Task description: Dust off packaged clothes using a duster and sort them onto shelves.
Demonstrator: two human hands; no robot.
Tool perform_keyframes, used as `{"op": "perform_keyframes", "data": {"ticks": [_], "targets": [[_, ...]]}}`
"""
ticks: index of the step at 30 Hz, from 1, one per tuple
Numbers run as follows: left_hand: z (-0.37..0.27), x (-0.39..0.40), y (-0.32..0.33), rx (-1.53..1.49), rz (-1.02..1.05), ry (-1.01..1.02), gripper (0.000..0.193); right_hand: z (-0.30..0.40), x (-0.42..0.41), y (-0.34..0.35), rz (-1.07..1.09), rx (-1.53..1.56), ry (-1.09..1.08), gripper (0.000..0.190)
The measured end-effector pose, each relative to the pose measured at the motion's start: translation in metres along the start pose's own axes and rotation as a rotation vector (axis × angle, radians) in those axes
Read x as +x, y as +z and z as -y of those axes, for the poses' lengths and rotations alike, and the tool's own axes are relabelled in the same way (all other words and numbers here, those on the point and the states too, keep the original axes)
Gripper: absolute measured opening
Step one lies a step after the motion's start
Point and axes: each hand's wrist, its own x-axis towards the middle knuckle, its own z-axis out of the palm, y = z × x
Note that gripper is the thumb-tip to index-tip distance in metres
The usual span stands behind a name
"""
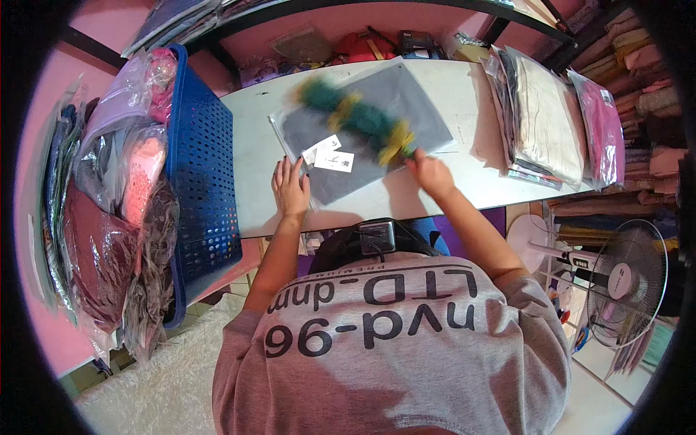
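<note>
In the middle of the white table lies a dark grey folded item in a clear plastic bag, turned at an angle. Two white tags with printing rest on its near left part. My right hand grips the handle end of a green and yellow duster, blurred by motion. The duster stretches over the bag towards the far left; whether it touches the plastic I cannot tell. My left hand lies palm down at the bag's near left edge, fingers apart, beside the tags.
On the left, a blue perforated plastic basket holds several bagged garments. Bagged fabrics are stacked at the table's right end. A white pedestal fan stands at the lower right, below shelves of folded cloth. A dark metal shelf bar crosses behind.
</note>
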Motion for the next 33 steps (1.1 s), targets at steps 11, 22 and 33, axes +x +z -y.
{"op": "perform_keyframes", "data": {"ticks": [11, 22, 33], "targets": [[-0.002, 0.021, 0.003, -0.191, -0.111, -0.14, 0.052, -0.068, -0.032, -0.006, -0.151, 0.055, 0.273, 0.033], [-0.008, 0.087, 0.019, -1.038, 0.016, -0.88, 0.03, -0.096, -0.021, -0.018, -0.121, 0.017, 0.441, 0.038], [-0.111, 0.216, -0.079, -0.915, -0.056, -0.23, 0.021, -0.15, -0.025, -0.028, -0.31, 0.064, 0.525, 0.039]]}}
